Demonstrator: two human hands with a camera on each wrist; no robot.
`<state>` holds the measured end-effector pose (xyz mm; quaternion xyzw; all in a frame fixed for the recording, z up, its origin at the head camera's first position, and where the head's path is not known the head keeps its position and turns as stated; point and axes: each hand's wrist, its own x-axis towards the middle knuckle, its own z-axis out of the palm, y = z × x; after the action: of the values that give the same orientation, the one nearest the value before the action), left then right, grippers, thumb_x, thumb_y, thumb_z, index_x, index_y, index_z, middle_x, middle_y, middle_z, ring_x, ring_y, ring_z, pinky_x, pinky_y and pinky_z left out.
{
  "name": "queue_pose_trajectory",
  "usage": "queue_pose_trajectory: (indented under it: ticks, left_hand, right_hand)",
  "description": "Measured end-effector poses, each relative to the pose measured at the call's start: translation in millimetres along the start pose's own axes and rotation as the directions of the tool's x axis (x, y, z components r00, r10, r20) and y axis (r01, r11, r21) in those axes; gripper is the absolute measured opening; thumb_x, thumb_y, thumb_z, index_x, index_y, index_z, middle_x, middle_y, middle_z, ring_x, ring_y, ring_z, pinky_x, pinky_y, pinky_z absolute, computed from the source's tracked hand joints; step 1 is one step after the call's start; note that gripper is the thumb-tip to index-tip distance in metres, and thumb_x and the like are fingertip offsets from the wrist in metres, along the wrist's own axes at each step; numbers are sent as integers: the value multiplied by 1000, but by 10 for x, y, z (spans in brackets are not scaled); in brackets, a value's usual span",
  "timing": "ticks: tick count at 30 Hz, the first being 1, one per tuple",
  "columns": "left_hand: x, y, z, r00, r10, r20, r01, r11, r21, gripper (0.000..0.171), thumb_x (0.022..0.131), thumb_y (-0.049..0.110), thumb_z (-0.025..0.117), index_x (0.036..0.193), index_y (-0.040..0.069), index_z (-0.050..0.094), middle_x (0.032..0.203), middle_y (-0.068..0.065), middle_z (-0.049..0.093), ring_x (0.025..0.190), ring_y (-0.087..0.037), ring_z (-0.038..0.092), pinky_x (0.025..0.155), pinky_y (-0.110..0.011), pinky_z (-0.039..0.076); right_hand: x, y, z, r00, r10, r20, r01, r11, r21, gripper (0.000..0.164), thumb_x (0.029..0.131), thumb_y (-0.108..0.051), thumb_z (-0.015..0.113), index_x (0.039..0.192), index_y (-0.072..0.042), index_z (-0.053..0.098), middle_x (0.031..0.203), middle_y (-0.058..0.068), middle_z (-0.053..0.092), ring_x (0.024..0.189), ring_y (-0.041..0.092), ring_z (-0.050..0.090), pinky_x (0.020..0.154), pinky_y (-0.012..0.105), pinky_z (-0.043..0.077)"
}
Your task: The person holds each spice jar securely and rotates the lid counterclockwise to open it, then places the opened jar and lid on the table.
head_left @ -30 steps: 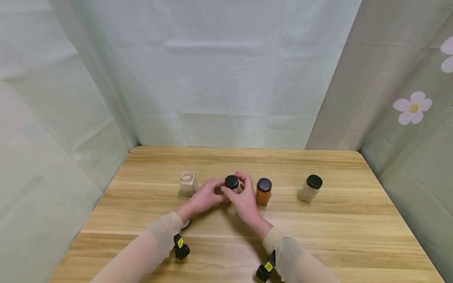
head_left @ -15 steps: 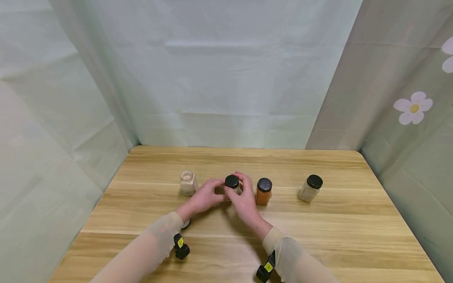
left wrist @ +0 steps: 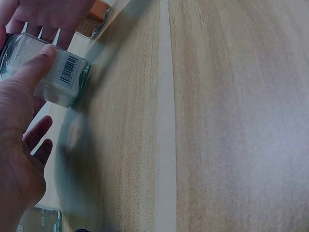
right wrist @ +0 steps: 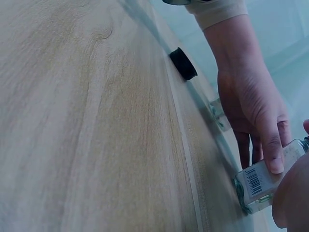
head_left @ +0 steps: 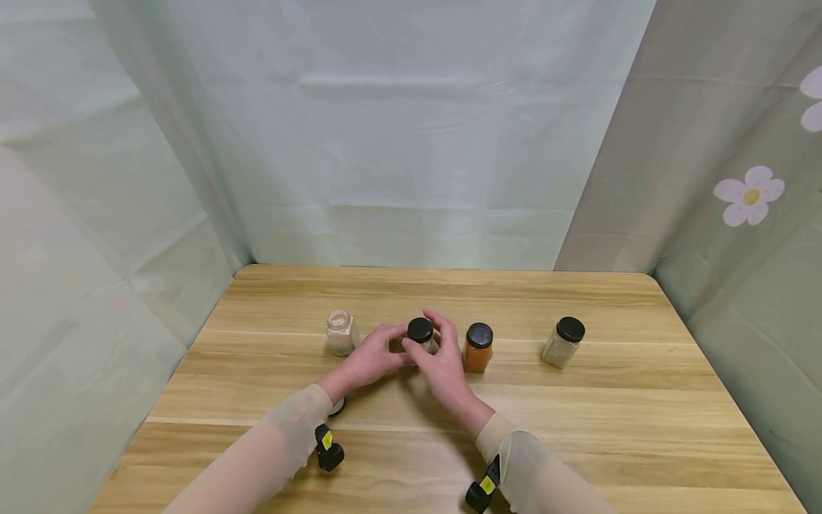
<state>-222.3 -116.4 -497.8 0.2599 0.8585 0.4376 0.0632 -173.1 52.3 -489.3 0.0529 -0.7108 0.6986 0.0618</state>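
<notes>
A square glass jar with a black lid [head_left: 420, 329] stands between both hands near the middle of the table. My left hand [head_left: 375, 357] grips its body, the thumb lying across the barcode label [left wrist: 69, 70]. Around the lid curl the fingers and thumb of my right hand [head_left: 447, 364], whose edge also shows in the right wrist view. To the left is an uncapped jar [head_left: 340, 335] of pale contents. A loose black lid [right wrist: 182, 64] lies on the table, partly hidden by the left wrist in the head view.
Just right of my right hand stands an orange-filled jar [head_left: 478, 357] with a black lid. Farther right there is another black-lidded jar [head_left: 561, 348] with pale contents. Pale cloth [head_left: 411, 143] hangs behind and at both sides of the wooden table [head_left: 610, 428].
My right fingers and thumb shift slightly around the lid. The left hand, the held jar and the other jars stay in place.
</notes>
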Motion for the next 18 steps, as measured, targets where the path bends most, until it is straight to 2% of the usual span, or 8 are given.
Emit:
queue_pose_trajectory:
  ticks: [4, 8, 18]
  left_hand:
    - [-4, 1, -1, 1000, 9, -6, -9, 1000, 7, 41, 89, 18, 82, 128, 17, 71, 128, 3, 69, 124, -25, 54, 111, -51, 36]
    - [-8, 8, -2, 1000, 11, -3, -11, 1000, 7, 40, 89, 19, 82, 128, 18, 71, 129, 3, 68, 125, -25, 54, 112, -51, 35]
    - [-10, 8, -7, 1000, -5, -3, 5, 1000, -1, 40, 90, 21, 81, 128, 17, 71, 127, 2, 69, 124, -25, 54, 111, -50, 37]
  right_hand:
    - [25, 51, -5, 1000, -8, -21, 8, 999, 32, 66, 90, -16, 80, 146, -7, 46, 146, 14, 46, 138, 29, 40, 119, 54, 24]
    - [35, 48, 1, 999, 6, -46, -4, 999, 51, 66, 86, -18, 84, 140, -6, 49, 143, 11, 49, 136, 28, 42, 117, 53, 26]
    - [55, 20, 8, 997, 18, -77, -13, 997, 72, 61, 84, -18, 86, 131, -5, 50, 148, 19, 45, 136, 32, 43, 117, 53, 28]
